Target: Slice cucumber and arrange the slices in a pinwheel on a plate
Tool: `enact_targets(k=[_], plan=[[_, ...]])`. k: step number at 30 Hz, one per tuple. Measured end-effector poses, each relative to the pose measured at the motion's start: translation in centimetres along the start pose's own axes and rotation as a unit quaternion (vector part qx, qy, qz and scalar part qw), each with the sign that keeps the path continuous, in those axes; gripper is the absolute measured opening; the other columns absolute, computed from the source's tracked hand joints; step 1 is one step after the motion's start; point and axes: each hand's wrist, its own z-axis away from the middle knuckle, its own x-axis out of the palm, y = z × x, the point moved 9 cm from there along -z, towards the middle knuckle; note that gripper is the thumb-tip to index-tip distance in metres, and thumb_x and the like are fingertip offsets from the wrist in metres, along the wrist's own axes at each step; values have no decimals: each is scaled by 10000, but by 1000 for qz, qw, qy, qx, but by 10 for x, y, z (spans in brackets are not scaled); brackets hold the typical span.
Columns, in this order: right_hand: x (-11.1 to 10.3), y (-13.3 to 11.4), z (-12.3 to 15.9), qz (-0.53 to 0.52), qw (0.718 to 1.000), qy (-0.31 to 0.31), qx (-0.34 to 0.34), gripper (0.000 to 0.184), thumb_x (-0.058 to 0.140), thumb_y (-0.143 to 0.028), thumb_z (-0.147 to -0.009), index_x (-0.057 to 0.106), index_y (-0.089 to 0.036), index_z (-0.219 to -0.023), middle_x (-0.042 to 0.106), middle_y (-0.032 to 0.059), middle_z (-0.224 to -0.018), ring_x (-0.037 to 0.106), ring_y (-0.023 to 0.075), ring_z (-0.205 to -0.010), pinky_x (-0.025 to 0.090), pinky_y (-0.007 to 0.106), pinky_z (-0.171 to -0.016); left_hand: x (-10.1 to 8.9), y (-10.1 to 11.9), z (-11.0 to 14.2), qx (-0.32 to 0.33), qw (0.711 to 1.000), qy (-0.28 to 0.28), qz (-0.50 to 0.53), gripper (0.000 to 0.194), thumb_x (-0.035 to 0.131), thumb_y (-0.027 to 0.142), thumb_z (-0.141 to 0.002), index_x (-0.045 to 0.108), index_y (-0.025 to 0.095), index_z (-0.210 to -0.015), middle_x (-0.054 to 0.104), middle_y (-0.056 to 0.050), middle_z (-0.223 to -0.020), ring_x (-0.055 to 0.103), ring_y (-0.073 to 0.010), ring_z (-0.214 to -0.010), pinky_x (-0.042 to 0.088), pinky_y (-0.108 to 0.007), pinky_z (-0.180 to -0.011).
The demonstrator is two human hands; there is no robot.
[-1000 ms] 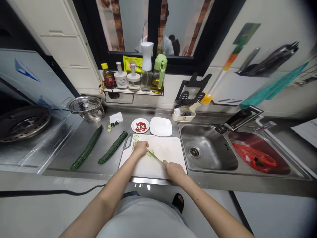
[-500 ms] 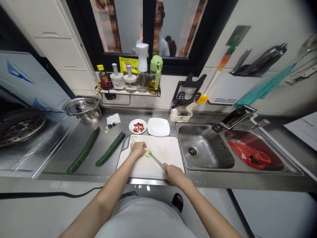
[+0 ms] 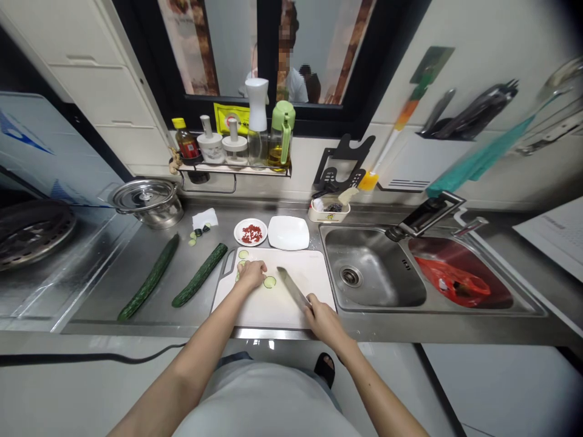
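My right hand (image 3: 324,318) is closed around the handle of a kitchen knife (image 3: 294,288), its blade angled up and left over the white cutting board (image 3: 255,312). One round cucumber slice (image 3: 269,282) lies flat on the board between the blade and my left hand (image 3: 252,275). The left fingers are curled together on the board; what they hold, if anything, is hidden. More cucumber slices (image 3: 243,255) show beside and behind that hand. Left of the board lie two whole-looking cucumbers, a nearer one (image 3: 199,276) and a farther one (image 3: 150,278).
Behind the board stand a plate of chopped red pieces (image 3: 251,232) and a white plate (image 3: 288,233). Cucumber ends (image 3: 199,232) lie by a white tissue (image 3: 204,219). A lidded pot (image 3: 152,203) is at left, a sink (image 3: 378,267) at right. Someone appears beyond the window.
The knife blade has moved right, away from the cucumber slice, and now hovers apart from it. My left hand stays at the slices. The whole view has shifted slightly.
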Motion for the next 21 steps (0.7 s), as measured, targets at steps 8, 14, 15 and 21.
enact_targets(k=[8, 14, 15, 21], plan=[[0, 10, -20, -89, 990, 89, 66, 251, 277, -281, -970, 464, -194, -1113, 675, 66, -914, 612, 172, -815, 296, 236, -610, -1, 1, 3, 6, 1000, 2, 0, 166, 641, 226, -749, 655, 244, -914, 703, -33, -992, 542, -250, -1051, 294, -367, -876], [7, 16, -30, -32, 993, 68, 87, 276, 268, -256, -970, 466, -177, -1144, 679, 94, -927, 624, 178, -809, 309, 252, -617, -2, 9, 16, 21, 998, 49, -38, 197, 526, 209, -822, 658, 234, -965, 681, -85, -1043, 509, -281, -1079, 251, -440, -924], [7, 17, -30, -24, 993, 68, 91, 279, 269, -255, -968, 468, -174, -1145, 680, 99, -924, 626, 182, -810, 314, 255, -621, -2, 13, 20, 33, 996, 60, -51, 210, 509, 222, -835, 657, 227, -984, 671, -97, -1057, 503, -285, -1082, 247, -446, -927], [5, 18, -30, -25, 992, 71, 102, 300, 291, -256, -948, 479, -171, -1166, 683, 114, -946, 632, 197, -835, 353, 268, -666, 6, 24, 36, 67, 990, 81, -91, 217, 480, 276, -865, 661, 195, -952, 635, -120, -1041, 499, -289, -1063, 261, -443, -917]])
